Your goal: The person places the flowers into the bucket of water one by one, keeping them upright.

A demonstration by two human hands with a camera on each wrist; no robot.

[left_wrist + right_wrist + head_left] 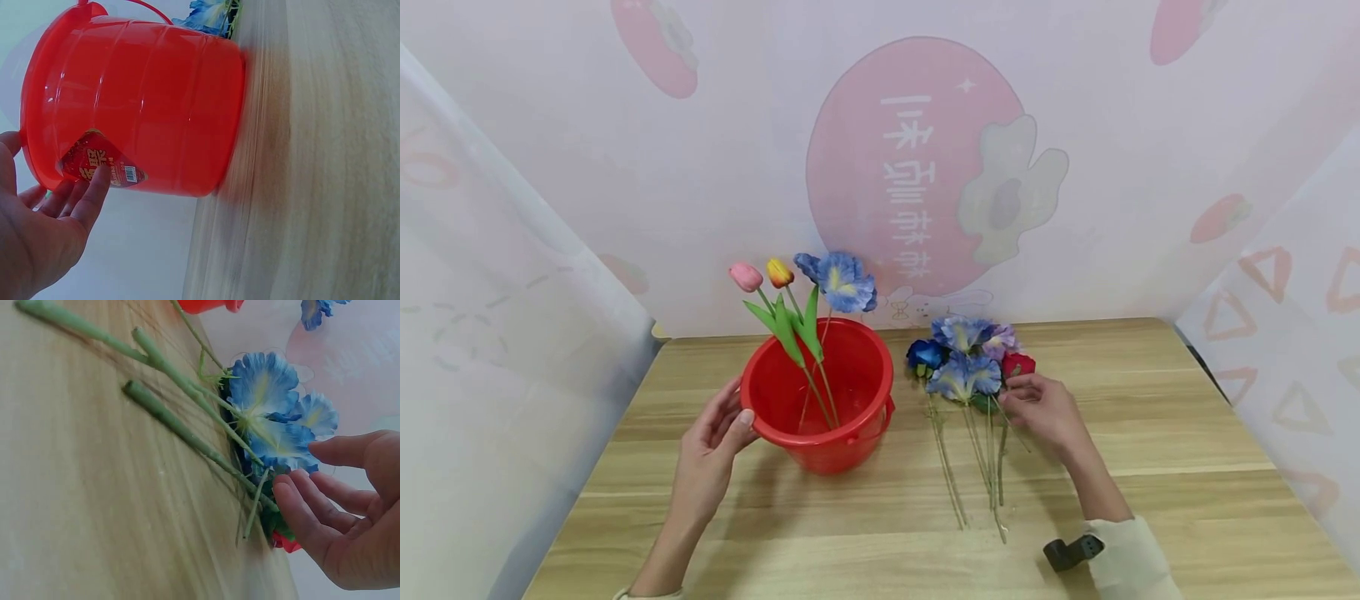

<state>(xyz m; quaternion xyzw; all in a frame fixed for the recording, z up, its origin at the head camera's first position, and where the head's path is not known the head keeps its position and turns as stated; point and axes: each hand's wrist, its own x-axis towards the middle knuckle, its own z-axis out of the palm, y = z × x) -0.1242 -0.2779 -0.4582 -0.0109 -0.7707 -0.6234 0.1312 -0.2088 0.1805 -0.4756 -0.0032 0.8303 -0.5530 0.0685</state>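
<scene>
Pale sleeve (1131, 558) at the lower right of the frame is closest to the lens, with a chunky black gadget (1062, 556) right by the cuff. Past that it's a wood-look table (1157, 450), with a red bucket (831, 458) left of center and a heap of fake-looking flowers (964, 375) just right of center, heads toward the top of the frame, stems toward the bottom.

Both hands are busy-ish. Left hand (711, 433) grips the bucket by its rim, thumb over the edge, fingers against the outer wall by the printed label (100, 164). Right hand (1041, 408) is at the right side of the heap and looks unclenched, thumb and fingers apart near a blue petal. Can't tell if the fingertips actually touch anything.

Bucket's got 3 flowers in it: a pink tulip (746, 277), a yellow-orange tulip (780, 273) and 1 blue bloom (844, 283), heads sticking up past the rim. Heap includes 2 more blue ones, a dark blue rose (925, 354), a purple flower (1000, 342) and a red rose (1018, 365).

What could go wrong imo: those stems overlap, so tugging 1 could drag its neighbors along. Pinching petals instead of a stem might crease or pop off a head. Bucket's probably light, so leaning on that rim could tip it, and bumping the tall heads could swing them sideways.
</scene>
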